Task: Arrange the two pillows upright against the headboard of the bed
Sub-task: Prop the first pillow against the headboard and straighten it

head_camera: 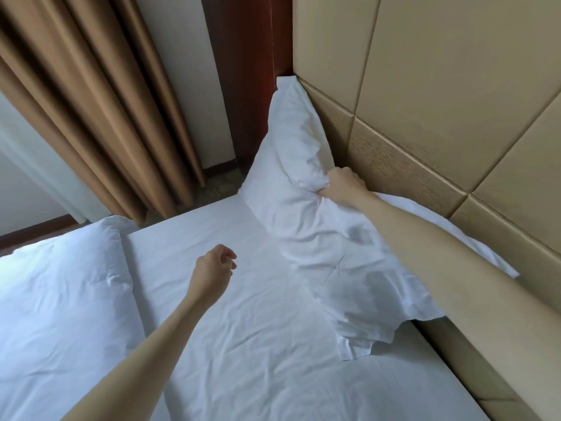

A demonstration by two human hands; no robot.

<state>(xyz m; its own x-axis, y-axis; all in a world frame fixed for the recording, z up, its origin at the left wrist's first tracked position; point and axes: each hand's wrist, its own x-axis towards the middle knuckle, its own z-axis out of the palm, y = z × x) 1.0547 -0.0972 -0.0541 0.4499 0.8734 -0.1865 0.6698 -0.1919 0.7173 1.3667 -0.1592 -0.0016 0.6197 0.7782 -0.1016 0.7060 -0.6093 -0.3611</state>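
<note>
Head view, looking down across a bed toward its upper corner.

The right hand (344, 186) is reaching forward along the headboard (431, 123), fingers closed tight on a bunched fold at the top edge of a white pillow (318, 238). That pillow is standing on its long edge, leaning back against the tan padded panels of the headboard, its far corner poking up near the dark wood post (243, 86). Its loose open end is trailing down onto the sheet (243, 329) near the lower right. The right forearm is crossing over the pillow's upper edge; a strip of white is showing behind the arm against the headboard, and whether this is part of the same pillow or other bedding cannot be told from here.

The left hand (214, 268) is hovering over the bare sheet, fingers loosely curled, holding nothing. It is sitting just left of the standing pillow's face, apart from it.

A second pillow (60, 284) is lying flat on the bed at the far left, well away from the headboard and from both hands, nearer the left hand than the right.

Brown curtains (91, 101) are hanging beyond the bed edge, with a strip of patterned floor (218, 185) showing between curtain and mattress.
</note>
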